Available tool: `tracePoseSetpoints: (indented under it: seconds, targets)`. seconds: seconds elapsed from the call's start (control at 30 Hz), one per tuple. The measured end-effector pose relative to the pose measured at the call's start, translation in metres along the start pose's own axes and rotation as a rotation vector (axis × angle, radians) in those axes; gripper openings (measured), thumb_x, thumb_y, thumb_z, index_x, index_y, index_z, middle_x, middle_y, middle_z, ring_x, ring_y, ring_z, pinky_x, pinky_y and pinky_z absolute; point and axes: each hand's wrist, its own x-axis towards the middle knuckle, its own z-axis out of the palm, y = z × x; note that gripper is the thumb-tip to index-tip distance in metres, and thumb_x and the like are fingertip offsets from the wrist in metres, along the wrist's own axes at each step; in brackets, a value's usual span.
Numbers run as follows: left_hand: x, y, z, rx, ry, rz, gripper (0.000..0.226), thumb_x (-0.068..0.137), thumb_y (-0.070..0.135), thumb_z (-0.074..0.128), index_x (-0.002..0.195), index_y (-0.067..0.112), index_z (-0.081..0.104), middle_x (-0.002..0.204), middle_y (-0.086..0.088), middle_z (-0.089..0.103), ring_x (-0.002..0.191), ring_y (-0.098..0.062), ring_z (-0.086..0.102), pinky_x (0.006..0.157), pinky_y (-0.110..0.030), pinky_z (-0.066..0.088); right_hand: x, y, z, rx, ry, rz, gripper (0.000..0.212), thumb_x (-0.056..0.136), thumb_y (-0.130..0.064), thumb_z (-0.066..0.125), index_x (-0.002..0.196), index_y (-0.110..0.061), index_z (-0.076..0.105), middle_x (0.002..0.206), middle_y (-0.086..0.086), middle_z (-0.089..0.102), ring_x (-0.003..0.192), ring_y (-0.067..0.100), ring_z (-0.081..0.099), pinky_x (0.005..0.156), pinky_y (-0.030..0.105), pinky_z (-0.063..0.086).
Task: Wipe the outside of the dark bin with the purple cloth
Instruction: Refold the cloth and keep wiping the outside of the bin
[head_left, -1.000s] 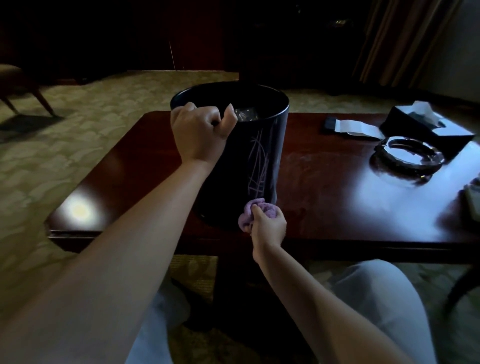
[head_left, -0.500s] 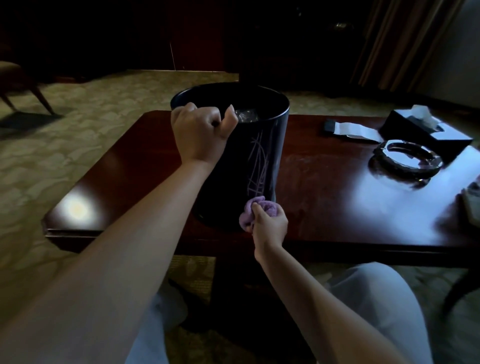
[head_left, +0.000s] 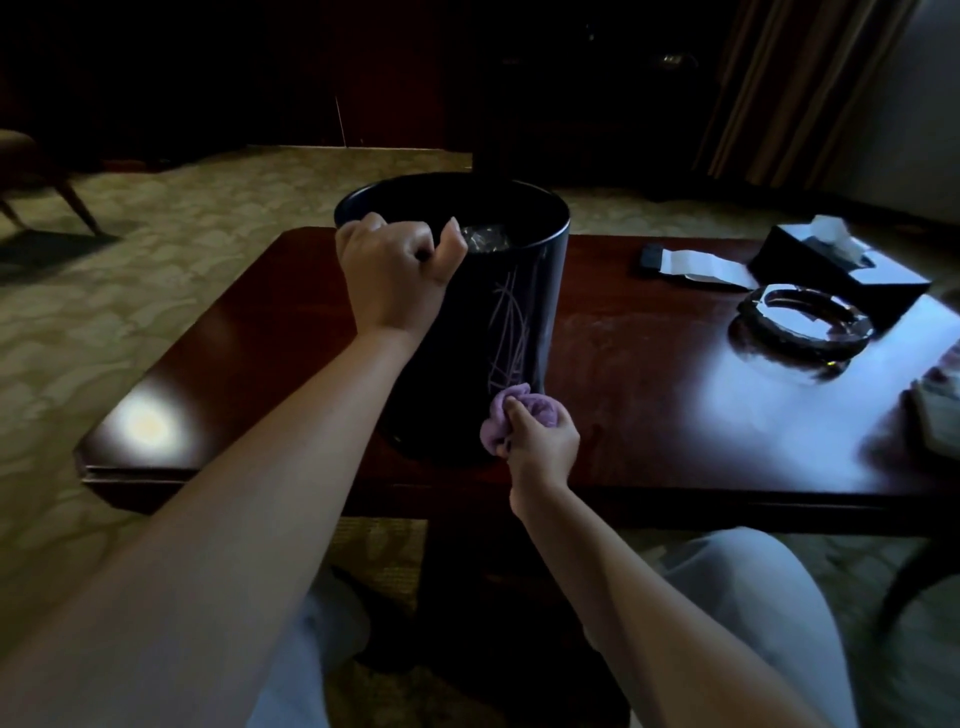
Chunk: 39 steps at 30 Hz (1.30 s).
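My knees in pale trousers (head_left: 737, 597) sit closest to me, either side of the dark gap under the table edge. Just past them my right hand (head_left: 540, 447) is curled tight around the purple cloth (head_left: 519, 415), which is bunched into a wad; thumb and fingers clamp it and press it against the lower part of the dark bin (head_left: 498, 322), low on the near wall, close to where the bin meets the table (head_left: 649, 405). The cloth touches the bin just below a pattern of pale crossing lines on its side.

The bin stands upright on the glossy reddish-brown table, near its front edge and left of centre. My left hand (head_left: 395, 270) grips the bin's near rim from above, fingers hooked over the edge into the opening and thumb raised on the right side, so that hand is clamped on the rim. Inside the bin, beside my thumb, something crinkled and shiny shows, but I cannot tell what it is.

Further right on the table lie a round glass ashtray (head_left: 800, 327), a black tissue box (head_left: 841, 265) with a white tissue sticking up, and a flat dark item with white paper (head_left: 696, 265) behind the ashtray. A bright spot of light falls on the table's left corner. Beyond the table lies patterned carpet (head_left: 171, 244), with chair legs (head_left: 72, 202) at far left and curtains (head_left: 789, 88) at far right.
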Motion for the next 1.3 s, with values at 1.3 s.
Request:
tracePoseSetpoints:
  seconds: [1.3]
  targets:
    - [0.0, -0.001, 0.0, 0.007, -0.002, 0.0, 0.049, 0.086, 0.038, 0.046, 0.044, 0.019, 0.032, 0.041, 0.006, 0.028, 0.051, -0.015, 0.036, 0.07, -0.028, 0.026, 0.004, 0.002, 0.003, -0.19, -0.016, -0.121, 0.013, 0.067, -0.037, 0.069, 0.075, -0.029, 0.062, 0.075, 0.006, 0.068, 0.068, 0.021, 0.065, 0.062, 0.042, 0.056]
